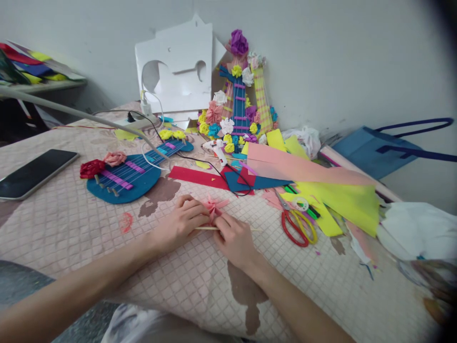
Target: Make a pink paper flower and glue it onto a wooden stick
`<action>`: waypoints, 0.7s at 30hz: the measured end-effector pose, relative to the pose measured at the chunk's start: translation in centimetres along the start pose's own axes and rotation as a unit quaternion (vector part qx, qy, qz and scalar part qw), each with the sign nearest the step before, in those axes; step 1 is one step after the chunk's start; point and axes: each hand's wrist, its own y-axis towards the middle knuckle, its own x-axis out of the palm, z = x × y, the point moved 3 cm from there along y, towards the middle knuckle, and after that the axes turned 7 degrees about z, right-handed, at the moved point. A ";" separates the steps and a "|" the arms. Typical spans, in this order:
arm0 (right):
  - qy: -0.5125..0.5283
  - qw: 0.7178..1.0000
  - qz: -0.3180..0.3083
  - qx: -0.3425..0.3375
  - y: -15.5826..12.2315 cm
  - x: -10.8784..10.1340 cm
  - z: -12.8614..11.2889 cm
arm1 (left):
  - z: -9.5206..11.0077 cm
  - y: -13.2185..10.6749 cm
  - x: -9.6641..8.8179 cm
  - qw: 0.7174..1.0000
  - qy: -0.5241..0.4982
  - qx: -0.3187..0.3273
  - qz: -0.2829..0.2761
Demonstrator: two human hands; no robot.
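Between my hands is a small pink crepe paper flower (pixel 213 208) with a pointed, folded shape. My left hand (pixel 185 219) has its fingers curled on the flower's left side. From the right, my right hand (pixel 233 236) pinches the flower's lower edge. A thin wooden stick (pixel 206 228) runs sideways beneath the flower, passing under my right fingers; its far tip sticks out to the right. My fingertips partly cover both the flower and the stick. Beyond them lie a red paper strip (pixel 198 178) and a blue paper piece (pixel 255 182).
A blue paper guitar (pixel 143 183) with roses lies left, near a phone (pixel 35 174). Behind stand flower-covered guitars (pixel 240 107) and a white glue gun (pixel 218 150). Red-handled scissors (pixel 294 228), a tape roll (pixel 300 204) and yellow paper (pixel 352 202) lie right. A cable (pixel 200 159) crosses the table.
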 end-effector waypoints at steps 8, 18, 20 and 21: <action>0.076 0.996 -0.026 0.039 -0.2 -0.6 0.5 | -0.1 -0.2 0.2 0.999 -0.017 -0.020 0.019; 0.041 0.998 -0.022 0.042 -0.9 -0.4 1.7 | -0.4 -0.4 0.6 0.998 0.005 -0.057 -0.011; 0.038 0.998 -0.026 0.042 -0.8 -0.2 1.7 | -0.4 -0.4 0.7 0.998 0.006 -0.059 -0.013; 0.036 0.998 -0.028 0.044 -0.7 -0.2 1.8 | -0.4 -0.3 0.7 0.998 0.006 -0.060 -0.014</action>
